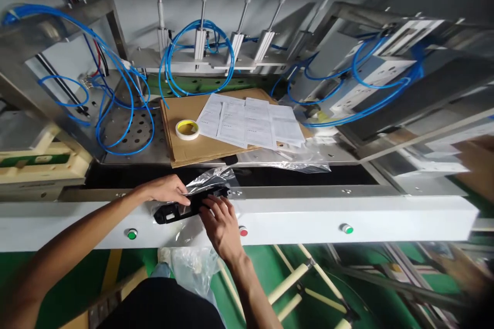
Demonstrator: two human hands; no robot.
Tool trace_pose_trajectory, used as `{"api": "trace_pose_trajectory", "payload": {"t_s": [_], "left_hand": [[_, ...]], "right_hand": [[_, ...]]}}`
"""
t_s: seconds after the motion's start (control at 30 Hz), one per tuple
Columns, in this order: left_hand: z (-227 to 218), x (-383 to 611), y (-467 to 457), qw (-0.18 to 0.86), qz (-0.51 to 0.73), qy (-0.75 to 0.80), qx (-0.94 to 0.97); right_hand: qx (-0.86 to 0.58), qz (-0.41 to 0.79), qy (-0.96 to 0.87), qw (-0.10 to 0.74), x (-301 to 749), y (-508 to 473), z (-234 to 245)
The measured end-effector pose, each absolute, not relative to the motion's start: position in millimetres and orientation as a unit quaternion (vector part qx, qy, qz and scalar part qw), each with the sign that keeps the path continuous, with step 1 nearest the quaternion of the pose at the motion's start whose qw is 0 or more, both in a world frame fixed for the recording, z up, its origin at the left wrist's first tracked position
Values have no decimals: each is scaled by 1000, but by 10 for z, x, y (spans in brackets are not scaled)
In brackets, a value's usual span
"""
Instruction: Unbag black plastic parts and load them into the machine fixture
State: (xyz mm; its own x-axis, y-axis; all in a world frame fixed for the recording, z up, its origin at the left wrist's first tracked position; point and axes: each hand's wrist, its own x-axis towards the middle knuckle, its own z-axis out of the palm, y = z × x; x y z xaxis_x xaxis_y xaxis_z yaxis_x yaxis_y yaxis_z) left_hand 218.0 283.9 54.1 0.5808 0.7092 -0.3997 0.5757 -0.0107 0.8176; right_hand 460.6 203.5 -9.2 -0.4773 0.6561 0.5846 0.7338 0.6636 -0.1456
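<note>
Floor: green, with a cream pipe frame [288, 284] standing on it to the right of the person's dark clothing [162, 306].
Hanging plastic: a clear, crumpled sheet [195, 270] below the bench edge.
Front ledge: a white ledge [293, 218] carrying a green button [131, 234] at left, a red button [243, 231] near the middle and another green one at right.
Right hand: the right hand [222, 223] grips the black part [195, 201], fingers curved over its right half and thumb at the near edge.
Black part: long and slotted, over the ledge, slanting so that its right end lies farther away.
Left hand: the left hand [169, 189] is partly curled, thumb and fingertips at the part's far side; whether it pinches cannot be told.
Clear film: glossy plastic [210, 179] just beyond the part.
Cardboard: flat brown sheets [181, 157] bearing a tape roll [187, 136] and, just beside it, overlapping printed papers [233, 118].
Back: looped blue tubing [46, 9] and a row of metal cylinders [200, 43].
</note>
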Motion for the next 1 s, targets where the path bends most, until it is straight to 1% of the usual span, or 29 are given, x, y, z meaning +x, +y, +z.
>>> {"api": "trace_pose_trajectory", "payload": {"t_s": [0.23,0.47,0.7,0.77,1.0], "left_hand": [[483,2080,2837,457,154,500,719],[385,2019,2919,473,158,513,699],[365,1623,2665,461,159,560,670],[338,1521,2624,474,162,575,646],[264,1352,2787,572,183,582,549]], "right_hand": [[-409,-42,-857,311,4613,2020,-215],[-417,-9,-855,308,4599,2042,-195],[-426,-1,-850,311,4571,2054,-182],[-425,10,-850,312,4575,2064,-179],[-418,19,-851,317,4614,2094,-194]]}}
